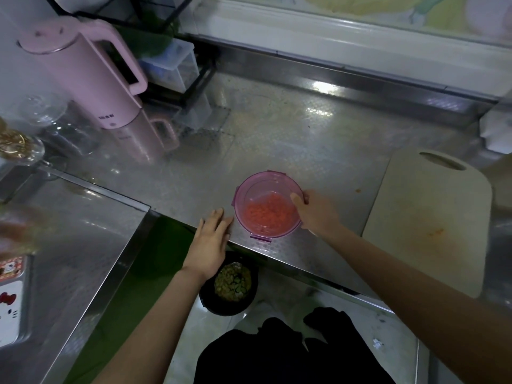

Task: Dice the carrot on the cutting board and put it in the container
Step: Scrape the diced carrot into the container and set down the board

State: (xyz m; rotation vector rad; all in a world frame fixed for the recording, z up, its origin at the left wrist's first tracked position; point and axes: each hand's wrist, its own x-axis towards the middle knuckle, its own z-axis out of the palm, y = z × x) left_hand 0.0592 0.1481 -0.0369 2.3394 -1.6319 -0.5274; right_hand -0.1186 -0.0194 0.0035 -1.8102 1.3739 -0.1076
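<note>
One head view covers everything. One round pink container (243,187) stands on the steel tabletop (277,128), close to its near edge, with its lid off. One heap of diced carrot (267,214) lies inside it, piled against the near wall. One pale cutting board (432,217) lies flat to the right of the container, a strip of steel between them, and it carries orange smears. One small orange fleck (358,190) sits on the steel between the container and the board.

Two bare hands are at the container, one on each side. The right hand (315,213) grasps its right side: the thumb is hooked over the rim and dips inside, and the other fingers curl round the outer wall, mostly hidden behind the hand. The carrot heap lies just left of that thumb, and whether they touch cannot be told. The left hand (212,242) lies flat on the tabletop just left of the container with its fingers straight and released, holding nothing. Its fingertips come right up to the pink wall, and contact cannot be told.

One pink kettle (83,70) stands far to the upper left of the container. One dark bowl (206,297) of greenish food sits below the tabletop edge, nearer than the container and under the left wrist.
</note>
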